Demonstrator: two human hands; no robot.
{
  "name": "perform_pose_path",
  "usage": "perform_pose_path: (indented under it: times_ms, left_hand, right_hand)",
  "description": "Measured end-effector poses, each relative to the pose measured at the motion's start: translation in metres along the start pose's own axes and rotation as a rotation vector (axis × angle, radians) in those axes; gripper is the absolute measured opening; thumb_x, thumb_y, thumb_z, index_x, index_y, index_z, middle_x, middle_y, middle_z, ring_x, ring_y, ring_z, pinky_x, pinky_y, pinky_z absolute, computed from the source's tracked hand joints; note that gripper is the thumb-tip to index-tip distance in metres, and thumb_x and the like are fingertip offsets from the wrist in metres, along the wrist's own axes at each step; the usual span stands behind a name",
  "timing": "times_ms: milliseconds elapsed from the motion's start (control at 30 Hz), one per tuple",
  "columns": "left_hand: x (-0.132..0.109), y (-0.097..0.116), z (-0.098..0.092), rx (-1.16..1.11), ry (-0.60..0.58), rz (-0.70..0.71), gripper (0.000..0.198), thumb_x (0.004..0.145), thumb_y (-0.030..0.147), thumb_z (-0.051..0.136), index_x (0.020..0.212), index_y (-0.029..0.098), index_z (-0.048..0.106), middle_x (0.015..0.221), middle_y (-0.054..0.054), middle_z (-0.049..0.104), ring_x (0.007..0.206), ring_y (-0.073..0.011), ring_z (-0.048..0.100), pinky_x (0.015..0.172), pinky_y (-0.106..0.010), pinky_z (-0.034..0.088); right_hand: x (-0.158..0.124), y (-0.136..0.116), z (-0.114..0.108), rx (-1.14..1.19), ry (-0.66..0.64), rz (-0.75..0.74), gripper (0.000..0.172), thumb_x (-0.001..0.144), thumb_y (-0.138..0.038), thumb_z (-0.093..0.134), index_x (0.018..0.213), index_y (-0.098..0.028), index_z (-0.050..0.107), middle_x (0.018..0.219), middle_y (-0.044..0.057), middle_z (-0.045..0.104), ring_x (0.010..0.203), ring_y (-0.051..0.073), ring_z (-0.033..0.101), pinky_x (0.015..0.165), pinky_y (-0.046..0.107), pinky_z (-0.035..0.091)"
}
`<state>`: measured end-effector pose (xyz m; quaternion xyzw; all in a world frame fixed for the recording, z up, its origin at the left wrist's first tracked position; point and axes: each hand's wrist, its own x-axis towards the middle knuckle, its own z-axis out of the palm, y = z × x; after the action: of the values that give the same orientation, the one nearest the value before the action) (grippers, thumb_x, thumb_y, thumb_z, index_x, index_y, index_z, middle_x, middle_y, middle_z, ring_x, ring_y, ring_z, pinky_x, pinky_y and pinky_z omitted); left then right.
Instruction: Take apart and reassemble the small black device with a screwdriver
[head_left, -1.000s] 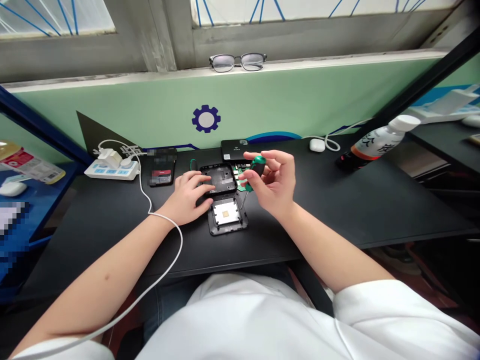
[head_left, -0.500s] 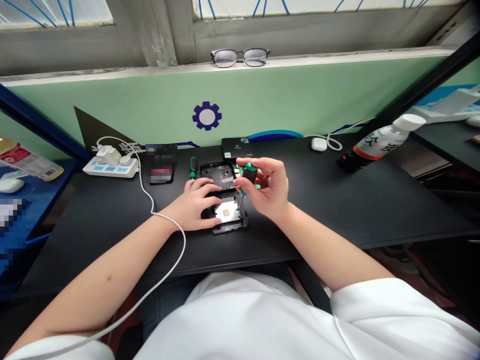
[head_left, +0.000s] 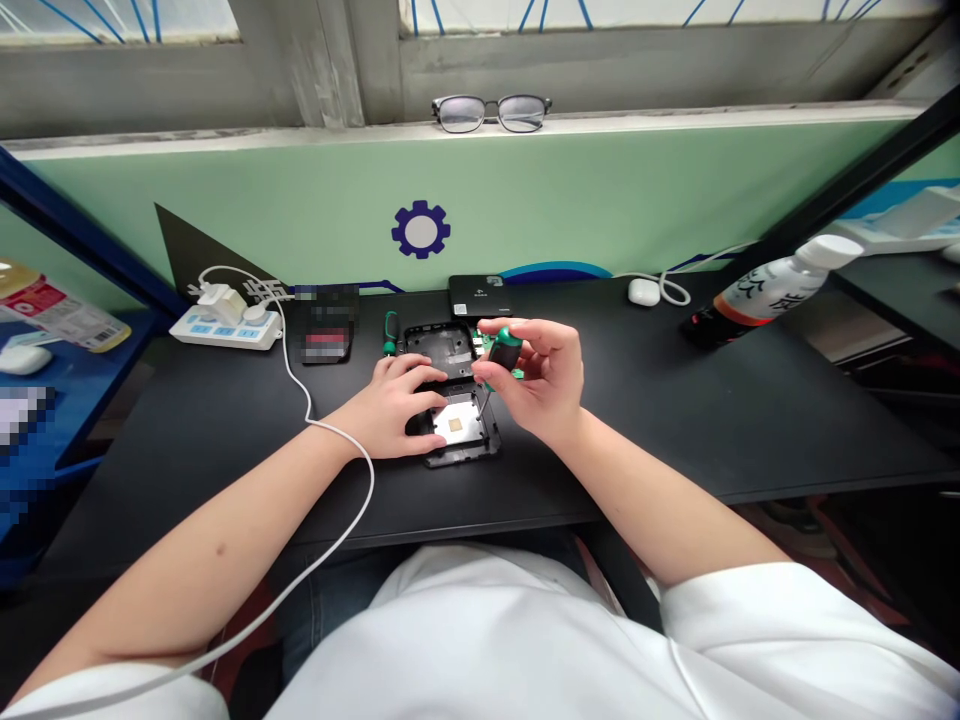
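Taking the pale plate (head_left: pixel 466 410) as the clock's centre, with twelve pointing away from the wearer, the nearest thing was a white cable (head_left: pixel 372 480), which looped in from seven o'clock and crossed the left forearm. The plate, a small tan square on its face, lay within a black panel (head_left: pixel 469 457) on the desk (head_left: pixel 525 500). At nine o'clock the left hand (head_left: pixel 397 408) was spread palm down, gripping nothing, its thumb and index finger at the plate's edge and its other fingers reaching toward the casing beyond, as if to steady the work. At two o'clock the right hand (head_left: pixel 546 378) was curled around a screwdriver (head_left: pixel 505 348), pinching the green and black handle while the shaft slanted down to the plate's three o'clock edge. At twelve, just past the panel, sat an open black casing (head_left: pixel 450 348); at one, a green circuit board (head_left: pixel 486 342) was partly hidden by the right hand. A second screwdriver (head_left: pixel 391 328) lay at eleven, and a flat black box (head_left: pixel 480 296) farther out near twelve. As far as could be judged, the opening was done and the work stood mid-way: panel, casing and board were apart, with the plate's fastening in hand (whether a screw was going in or coming out could not be told) and the parts not yet joined. Farthest off, at twelve, spectacles (head_left: pixel 491 113) rested on the ledge.
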<state>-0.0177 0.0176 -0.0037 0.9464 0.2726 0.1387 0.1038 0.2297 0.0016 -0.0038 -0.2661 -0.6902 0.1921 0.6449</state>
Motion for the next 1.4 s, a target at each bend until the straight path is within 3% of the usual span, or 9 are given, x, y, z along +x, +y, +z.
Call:
perform_pose_path:
  times_ms: [200,400,567,767,933,1100,1233,1333,1400]
  left_hand:
    - [0.000,0.000,-0.001,-0.025,-0.010,-0.019,0.034,0.090,0.048,0.081,0.116,0.025,0.081,0.147,-0.015,0.068,0.148,-0.0456,0.046,0.119,-0.067,0.035]
    - [0.000,-0.001,-0.001,-0.011,-0.012,-0.014,0.033,0.091,0.050,0.080,0.114,0.025,0.081,0.148,-0.015,0.067,0.148,-0.0446,0.046,0.120,-0.065,0.035]
    - [0.000,-0.001,0.000,-0.015,-0.004,-0.001,0.032,0.092,0.049,0.079,0.113,0.024,0.081,0.147,-0.016,0.067,0.147,-0.0449,0.046,0.120,-0.067,0.035]
    - [0.000,-0.001,-0.001,-0.021,-0.009,-0.007,0.035,0.092,0.050,0.080,0.116,0.025,0.081,0.148,-0.016,0.068,0.147,-0.0455,0.046,0.120,-0.068,0.036]
    - [0.000,-0.002,-0.002,-0.045,-0.007,-0.009,0.035,0.091,0.049,0.081,0.116,0.026,0.081,0.148,-0.014,0.068,0.148,-0.0453,0.046,0.120,-0.067,0.036]
    - [0.000,-0.002,-0.002,-0.033,-0.013,-0.009,0.034,0.092,0.049,0.079,0.117,0.026,0.081,0.149,-0.014,0.068,0.147,-0.0448,0.047,0.120,-0.066,0.036]
    - [0.000,-0.001,-0.002,-0.024,-0.016,-0.004,0.033,0.095,0.048,0.076,0.118,0.025,0.080,0.149,-0.015,0.067,0.148,-0.0450,0.047,0.119,-0.067,0.036]
    - [0.000,-0.001,-0.003,-0.031,-0.012,-0.009,0.032,0.094,0.047,0.077,0.117,0.026,0.081,0.149,-0.015,0.067,0.147,-0.0448,0.048,0.120,-0.068,0.035]
    - [0.000,0.000,-0.003,-0.031,-0.007,-0.014,0.031,0.094,0.046,0.077,0.117,0.026,0.081,0.148,-0.015,0.068,0.147,-0.0450,0.048,0.121,-0.068,0.035]
  right_hand:
    - [0.001,-0.001,0.003,0.023,0.039,0.072,0.048,0.093,-0.035,0.086,0.126,-0.033,0.052,0.116,0.003,0.073,0.102,0.021,0.081,0.066,0.031,0.068]
    - [-0.001,0.000,0.004,0.019,0.052,0.067,0.050,0.091,-0.036,0.088,0.126,-0.033,0.052,0.119,0.004,0.073,0.104,0.021,0.080,0.065,0.030,0.067]
    - [0.003,-0.004,0.001,0.062,-0.052,0.023,0.041,0.095,-0.036,0.084,0.125,-0.032,0.057,0.116,0.004,0.077,0.102,0.022,0.080,0.075,0.035,0.067]
    - [0.013,-0.012,-0.007,0.262,-0.247,0.178,0.028,0.108,-0.050,0.061,0.131,-0.033,0.059,0.137,0.008,0.076,0.101,0.022,0.078,0.088,0.045,0.068]
    - [0.018,-0.011,-0.016,0.062,-0.189,0.064,0.025,0.109,-0.043,0.058,0.127,-0.034,0.073,0.122,0.007,0.071,0.100,0.023,0.071,0.079,0.041,0.065]
    - [0.018,-0.012,-0.020,0.212,-0.147,0.079,0.022,0.110,-0.034,0.057,0.121,-0.035,0.076,0.114,0.004,0.079,0.107,0.024,0.076,0.092,0.046,0.066]
    - [0.017,-0.016,-0.021,0.296,-0.133,0.179,0.020,0.106,-0.046,0.066,0.116,-0.029,0.072,0.112,0.005,0.085,0.095,0.024,0.081,0.083,0.044,0.069]
    - [0.016,-0.018,-0.018,0.255,-0.146,0.191,0.034,0.094,-0.046,0.084,0.113,-0.030,0.061,0.115,0.004,0.086,0.080,0.020,0.080,0.077,0.041,0.069]
    - [0.017,-0.019,-0.017,0.245,-0.187,0.218,0.037,0.096,-0.046,0.082,0.117,-0.031,0.057,0.125,0.006,0.085,0.084,0.020,0.081,0.080,0.042,0.070]
